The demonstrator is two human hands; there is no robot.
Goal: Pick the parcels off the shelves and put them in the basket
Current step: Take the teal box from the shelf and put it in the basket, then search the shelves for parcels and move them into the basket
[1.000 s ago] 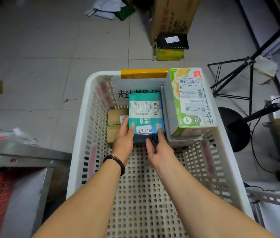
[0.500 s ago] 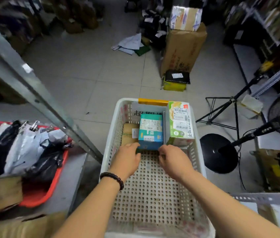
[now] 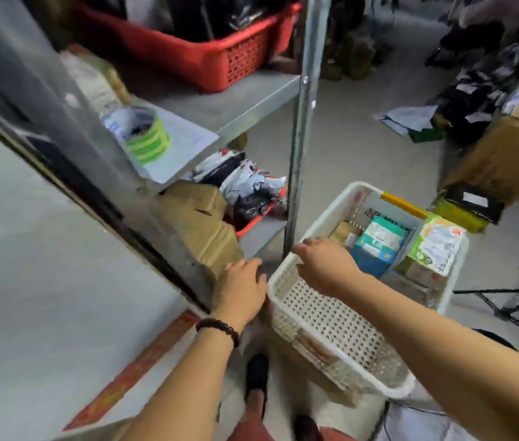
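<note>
Left hand (image 3: 240, 283) loose and empty beside the cardboard box (image 3: 210, 237) mid-frame, probably my next grab. Right hand (image 3: 325, 262), fingers relaxed, over the white basket (image 3: 320, 222) rim, likely steadying it.

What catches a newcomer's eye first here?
The white basket at lower right, holding a teal parcel and a green-and-white box at its far end. Both hands are empty: the left hand near a cardboard box on the low shelf, the right hand over the basket's rim. A red crate sits top centre.
</note>
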